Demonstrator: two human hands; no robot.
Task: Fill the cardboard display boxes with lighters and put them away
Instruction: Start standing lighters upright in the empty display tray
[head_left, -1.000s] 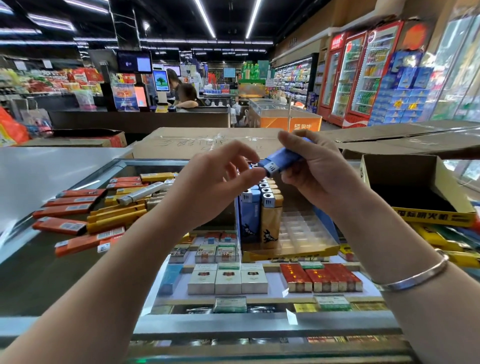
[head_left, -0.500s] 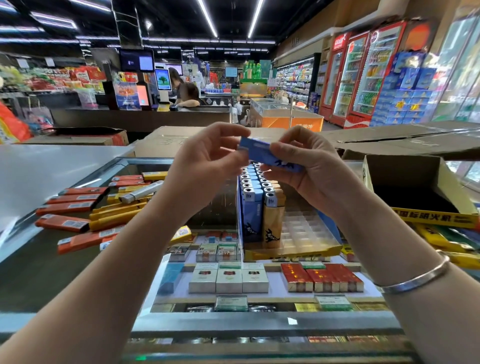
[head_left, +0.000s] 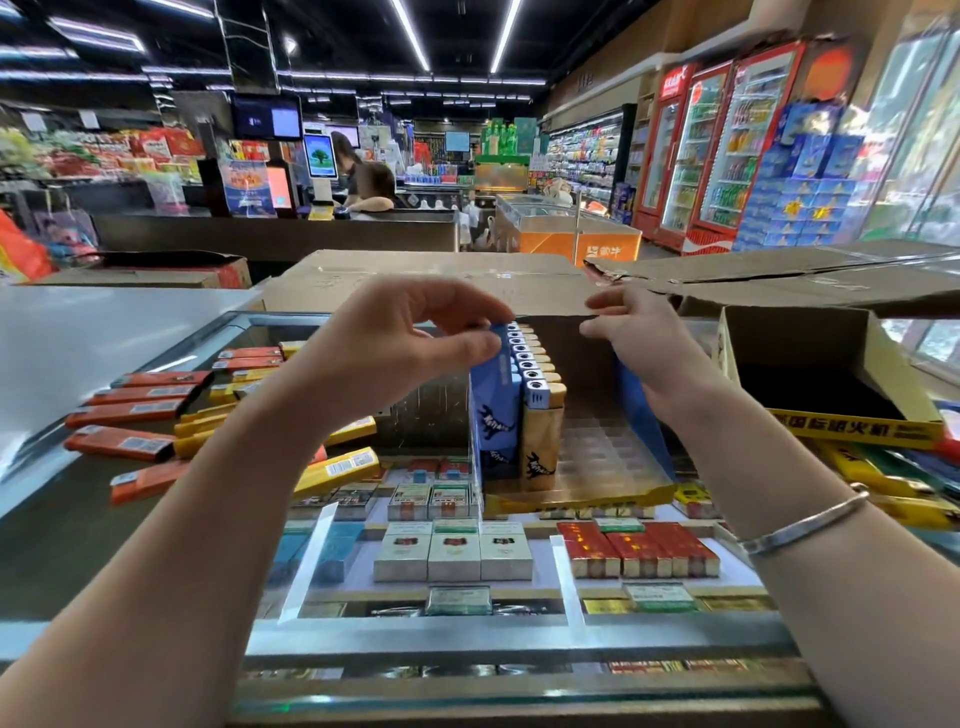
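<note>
The left hand (head_left: 410, 343) pinches the top of a blue lighter (head_left: 493, 395) between thumb and fingers, holding it upright at the near end of the left-hand row in the display box (head_left: 582, 499), which stands on the glass table (head_left: 519, 634) at centre. The right hand (head_left: 641, 348) hovers just right of the rows with its fingers loose, holding nothing. Two rows of lighters (head_left: 535, 364) stand in the box, blue on the left and yellow beside them; the tray's right half shows bare slots. Judgement: the step in hand is seating this lighter in its slot. To do it well, the lighter should be kept vertical and square to its neighbours and pressed straight down until its cap sits level with theirs; a tilt risks jamming it against the one behind or tipping the row. The free hand would serve best steadying the box at its right wall, since the box is light and stands on smooth glass. Loose orange and yellow lighters (head_left: 150, 410) lie scattered on the table to the left, well apart from the box, as further stock. A second, open cardboard box (head_left: 810, 374) sits at the right; its contents cannot be made out. Filling appears less than half complete.
</note>
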